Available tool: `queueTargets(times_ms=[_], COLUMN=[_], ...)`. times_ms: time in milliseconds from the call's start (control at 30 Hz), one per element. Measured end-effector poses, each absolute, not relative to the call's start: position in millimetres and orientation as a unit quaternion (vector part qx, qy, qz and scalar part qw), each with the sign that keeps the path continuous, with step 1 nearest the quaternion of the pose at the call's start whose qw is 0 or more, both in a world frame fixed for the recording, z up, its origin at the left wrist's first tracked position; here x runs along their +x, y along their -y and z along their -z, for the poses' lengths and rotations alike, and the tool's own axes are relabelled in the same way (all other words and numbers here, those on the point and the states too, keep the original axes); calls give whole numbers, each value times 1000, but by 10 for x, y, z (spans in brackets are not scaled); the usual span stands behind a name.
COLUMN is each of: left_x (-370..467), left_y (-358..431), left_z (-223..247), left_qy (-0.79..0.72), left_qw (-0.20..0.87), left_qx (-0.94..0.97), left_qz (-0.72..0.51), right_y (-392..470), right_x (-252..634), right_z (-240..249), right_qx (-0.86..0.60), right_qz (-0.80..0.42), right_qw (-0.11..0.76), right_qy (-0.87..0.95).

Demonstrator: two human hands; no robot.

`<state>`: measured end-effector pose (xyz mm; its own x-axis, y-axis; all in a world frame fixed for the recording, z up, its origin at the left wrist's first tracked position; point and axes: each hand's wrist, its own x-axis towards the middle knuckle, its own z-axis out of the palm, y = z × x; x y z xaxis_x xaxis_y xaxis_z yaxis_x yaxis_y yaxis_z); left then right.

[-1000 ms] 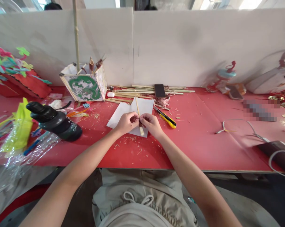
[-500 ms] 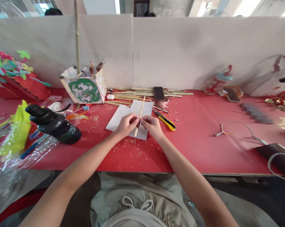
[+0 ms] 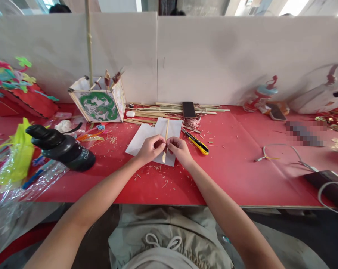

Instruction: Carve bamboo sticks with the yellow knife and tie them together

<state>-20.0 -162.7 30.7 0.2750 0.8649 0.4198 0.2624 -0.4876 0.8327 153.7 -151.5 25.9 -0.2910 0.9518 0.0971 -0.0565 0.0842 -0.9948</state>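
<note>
Over a sheet of white paper (image 3: 140, 137), my left hand (image 3: 152, 148) and my right hand (image 3: 179, 147) meet fingertip to fingertip, both closed around the middle of a thin bamboo stick (image 3: 167, 129). The stick points away from me, its pale near end showing below the fingers. Something small and dark reddish-brown sits at the fingertips, too covered to name. Just right of the paper lies a yellow and black utility knife (image 3: 198, 143). Wood shavings are scattered on the red table (image 3: 230, 172).
A black bottle (image 3: 65, 151) lies tilted at left, near clear plastic wrapping (image 3: 45, 183). Behind stand a paper lantern with a green dragon (image 3: 100, 106) and several bamboo strips (image 3: 149, 112), with a phone (image 3: 189, 110) on them. A power bank (image 3: 325, 186) with a cable is at right.
The bamboo stick has turned slightly, its far end lower and further left and its near end a little to the right. Both hands keep nearly the same place.
</note>
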Motion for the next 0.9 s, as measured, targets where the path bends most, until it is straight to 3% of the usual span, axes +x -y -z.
queueTargets(times_ms=[267,700,900], left_x=[-216,-228,-246], left_y=[1611,1504,1469], left_z=[-344,-203,-170], left_qy=[-377,-402,-392], left_qw=[320,451,457], left_qx=[737,651,657], left_qz=[-461,-461,-454], right_y=[1512,1500,1484], right_x=[1526,1538,1552], right_z=[-262,-284,-267], right_qx=[-396,-410,-406], right_qz=[-552,-565,-575], right_qw=[457,451,438], right_qy=[574,556,560])
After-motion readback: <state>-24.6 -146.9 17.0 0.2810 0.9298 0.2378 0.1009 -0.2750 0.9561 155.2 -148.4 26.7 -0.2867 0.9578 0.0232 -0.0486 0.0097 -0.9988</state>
